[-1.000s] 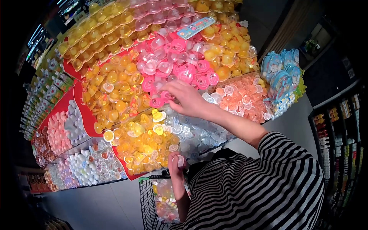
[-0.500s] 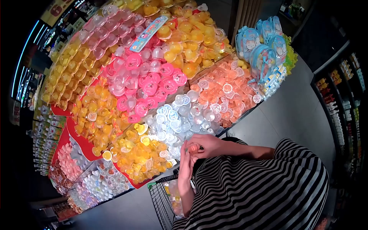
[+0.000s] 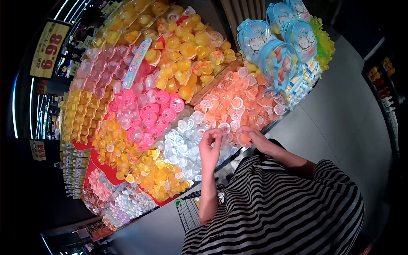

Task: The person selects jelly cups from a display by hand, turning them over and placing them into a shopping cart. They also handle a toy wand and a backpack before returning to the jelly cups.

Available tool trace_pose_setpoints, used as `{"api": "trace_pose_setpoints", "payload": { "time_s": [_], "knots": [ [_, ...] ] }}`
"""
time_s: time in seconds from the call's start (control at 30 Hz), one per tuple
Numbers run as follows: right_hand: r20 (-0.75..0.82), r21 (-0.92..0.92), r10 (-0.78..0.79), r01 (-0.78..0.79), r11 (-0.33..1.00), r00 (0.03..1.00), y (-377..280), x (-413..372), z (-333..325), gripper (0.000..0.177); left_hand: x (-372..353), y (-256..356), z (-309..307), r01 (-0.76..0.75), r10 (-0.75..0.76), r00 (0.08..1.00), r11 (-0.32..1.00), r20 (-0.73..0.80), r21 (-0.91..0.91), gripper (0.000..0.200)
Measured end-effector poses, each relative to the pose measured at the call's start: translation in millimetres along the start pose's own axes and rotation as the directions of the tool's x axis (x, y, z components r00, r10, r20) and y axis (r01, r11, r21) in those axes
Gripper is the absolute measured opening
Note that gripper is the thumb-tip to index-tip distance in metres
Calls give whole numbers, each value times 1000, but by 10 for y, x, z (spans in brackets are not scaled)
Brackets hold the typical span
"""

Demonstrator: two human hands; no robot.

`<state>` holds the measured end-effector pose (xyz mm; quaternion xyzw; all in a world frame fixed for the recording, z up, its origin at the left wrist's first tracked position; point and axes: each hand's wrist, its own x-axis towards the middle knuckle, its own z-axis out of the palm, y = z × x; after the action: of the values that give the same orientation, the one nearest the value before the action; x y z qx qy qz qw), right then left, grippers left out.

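My right hand (image 3: 256, 138) is closed around an orange jelly cup (image 3: 243, 140), over the front edge of the display. To its left, a short gap apart, my left hand (image 3: 209, 143) is raised with fingers curled and tips pinched together. Whatever may be between those fingertips is too small to make out. Clear jelly cups with pale blue lids (image 3: 183, 142) lie heaped beside and behind my left hand. Beyond my right hand spreads a pile of orange jelly cups (image 3: 231, 95) with whitish round lids.
Yellow jelly cups (image 3: 159, 176) and pink-lidded ones (image 3: 151, 114) fill neighbouring sections. Light-blue cat backpacks (image 3: 278, 57) stand at the right corner. A black wire cart (image 3: 188, 212) is below my left forearm. Grey floor (image 3: 316, 123) runs along the right.
My hands, together around an orange jelly cup before, have moved apart and up over the display edge. The cup is now in my right hand. The view has shifted and turned slightly.
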<state>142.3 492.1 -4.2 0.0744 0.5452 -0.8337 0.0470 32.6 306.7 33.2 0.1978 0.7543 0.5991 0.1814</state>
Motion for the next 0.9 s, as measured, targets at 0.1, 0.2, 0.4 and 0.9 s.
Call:
{"api": "trace_pose_setpoints", "payload": {
  "time_s": [0.1,0.2,0.4,0.9],
  "knots": [
    [-4,29,32,-32,999,999,63,-40,-283,20,441,150,343,-152,143,988,934,51,323,21],
    [-22,52,81,-80,995,996,-65,-94,-547,18,719,354,725,-263,251,964,828,92,494,24],
    [-91,55,114,-109,993,989,-50,-129,-1092,22,1019,10,1023,-282,244,958,712,150,643,25],
    [-123,211,42,-15,977,991,-235,-7,-1414,8,963,582,570,-191,-137,956,388,-261,-902,16]
  ]
}}
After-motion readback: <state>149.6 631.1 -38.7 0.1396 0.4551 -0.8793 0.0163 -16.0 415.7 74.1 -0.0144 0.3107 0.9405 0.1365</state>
